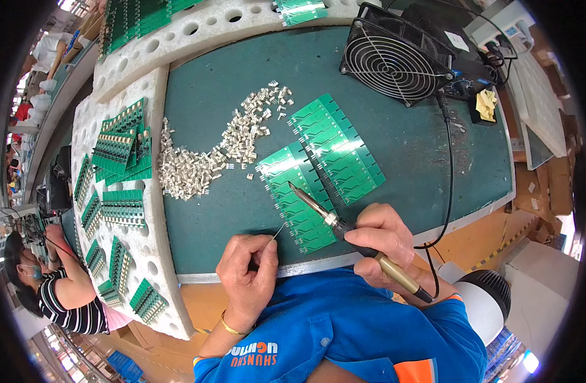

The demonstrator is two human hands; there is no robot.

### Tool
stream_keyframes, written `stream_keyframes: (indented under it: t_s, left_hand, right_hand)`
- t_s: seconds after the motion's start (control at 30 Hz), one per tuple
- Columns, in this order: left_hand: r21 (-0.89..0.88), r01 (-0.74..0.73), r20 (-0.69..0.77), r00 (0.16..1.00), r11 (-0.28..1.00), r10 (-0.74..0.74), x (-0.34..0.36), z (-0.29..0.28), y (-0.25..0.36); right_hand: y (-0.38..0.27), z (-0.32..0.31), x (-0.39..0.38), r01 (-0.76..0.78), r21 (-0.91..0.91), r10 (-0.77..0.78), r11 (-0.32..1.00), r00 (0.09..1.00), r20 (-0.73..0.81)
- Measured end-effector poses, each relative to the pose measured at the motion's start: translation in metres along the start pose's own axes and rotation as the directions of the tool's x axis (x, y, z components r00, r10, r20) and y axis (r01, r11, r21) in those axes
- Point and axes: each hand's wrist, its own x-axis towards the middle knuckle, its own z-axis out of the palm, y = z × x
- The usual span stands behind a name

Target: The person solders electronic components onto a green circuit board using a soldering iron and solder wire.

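— How does each hand stand?
— The right hand [390, 241] has its fingers closed around the soldering iron [316, 205]. In the left hand [247, 271], the thumb and forefinger are pinched together on a thin wire [279, 231].
— And where is the nearer green board [293, 212]?
— It lies flat on the table [210, 236], forward and to the right of the left hand; from the right hand it is forward and to the left.
— How does it point?
— Its long axis goes away from the table's near edge, with the far end leaning left. The soldering iron slants more strongly the same way, its tip over the board; I cannot tell if they touch.
— Which hand is nearer to it?
— Both are just beside its near end; I cannot decide.
— And further out?
— A second green board [337, 150] lies just to the right of it, and a heap of white connectors [190, 171] to the left.
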Motion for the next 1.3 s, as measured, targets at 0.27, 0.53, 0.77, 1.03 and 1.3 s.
stream_keyframes:
  t_s: [0.27,0.53,0.77,1.03,1.3]
  left_hand:
    - [-0.013,-0.055,-0.028,0.998,0.998,0.055,-0.003,0.004,0.002]
    - [-0.053,-0.014,-0.040,0.999,0.999,0.012,-0.007,0.005,0.000]
    - [-0.048,-0.006,-0.037,0.999,0.999,0.004,-0.004,0.005,0.001]
    - [-0.059,0.022,-0.027,0.999,0.998,-0.024,-0.003,0.005,0.002]
    - [-0.062,0.014,-0.019,1.000,0.998,-0.015,-0.003,0.005,0.000]
  right_hand:
    - [-0.015,-0.007,0.002,-0.160,0.081,0.159,0.984,0.987,0.014]
    - [-0.017,-0.005,-0.005,-0.053,0.004,0.053,0.999,0.998,-0.020]
    - [-0.017,-0.006,-0.004,-0.084,-0.036,0.085,0.996,0.996,0.006]
    - [-0.016,-0.002,-0.002,-0.075,-0.064,0.076,0.995,0.997,0.015]
    - [-0.015,-0.001,0.001,-0.074,-0.078,0.076,0.994,0.997,0.026]
